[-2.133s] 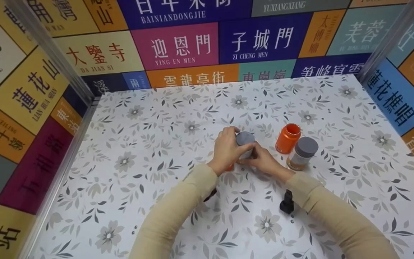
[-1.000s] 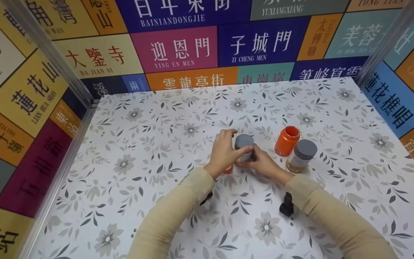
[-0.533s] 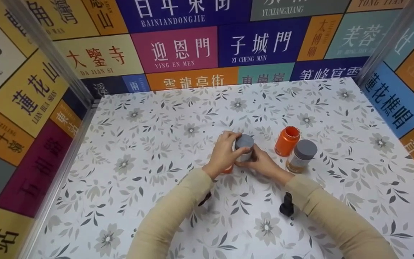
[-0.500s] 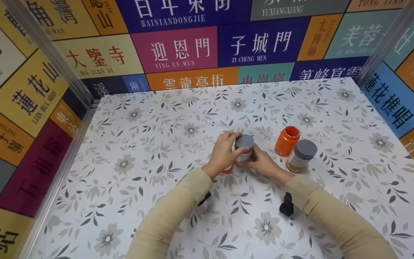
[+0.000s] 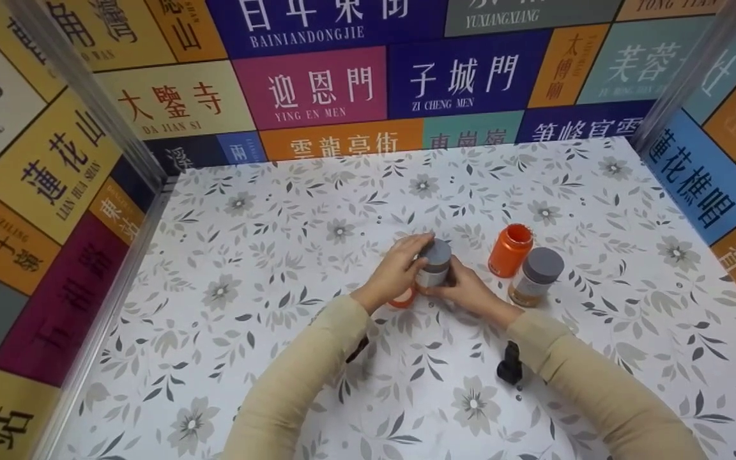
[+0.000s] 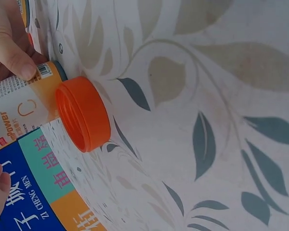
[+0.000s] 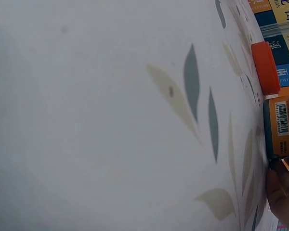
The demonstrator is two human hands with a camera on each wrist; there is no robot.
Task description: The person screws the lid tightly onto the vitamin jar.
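Observation:
Upright between both hands is a supplement bottle (image 5: 430, 280) with a grey cap (image 5: 438, 253). My left hand (image 5: 395, 271) holds the cap from its left side, fingers along the far edge and thumb at the near edge. Around the bottle's lower right my right hand (image 5: 470, 287) grips the body; its thumb presses by the barcode in the left wrist view, where the white and orange label (image 6: 26, 108) shows. An orange screw lid (image 6: 89, 115) lies on the table beside the bottle's base, partly under my left hand in the head view.
To the right stand an uncapped orange bottle (image 5: 510, 252) and a second grey-capped bottle (image 5: 528, 287), close together. The flower-patterned tabletop (image 5: 266, 358) ends at a wall of coloured sign panels (image 5: 317, 83). Dark wrist devices (image 5: 510, 364) hang under the sleeves.
My left fingers have come forward along the cap's far edge while the thumb has slid left, uncovering more of the label and the orange lid. My right hand has kept its hold on the bottle.

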